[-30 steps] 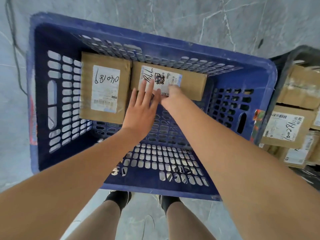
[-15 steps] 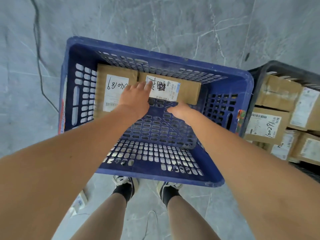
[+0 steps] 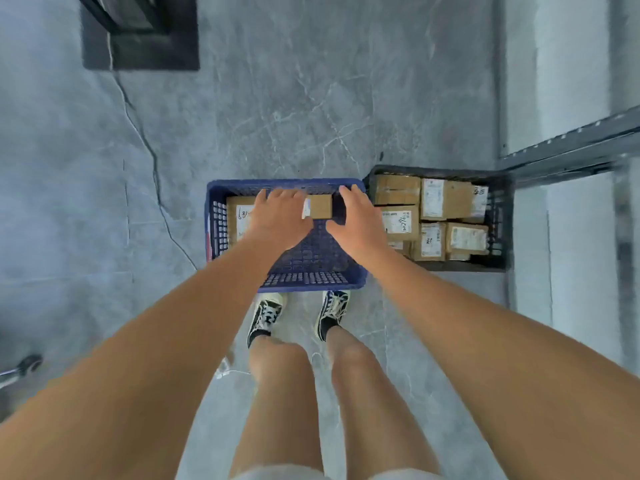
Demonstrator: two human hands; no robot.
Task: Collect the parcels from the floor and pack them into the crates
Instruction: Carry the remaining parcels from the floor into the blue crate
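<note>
Head view: the left hand (image 3: 277,220) and right hand (image 3: 358,221), fingers loosely spread and holding nothing, hide parts of two parcels (image 3: 320,206) inside the blue crate (image 3: 311,282).

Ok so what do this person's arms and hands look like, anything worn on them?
Both arms are bare from the frame edge to the wrist, with no sleeves showing. The left hand and right hand wear no gloves, and no watch, ring or bracelet is visible. The picture is slightly blurred, so small details could be missed.
</note>
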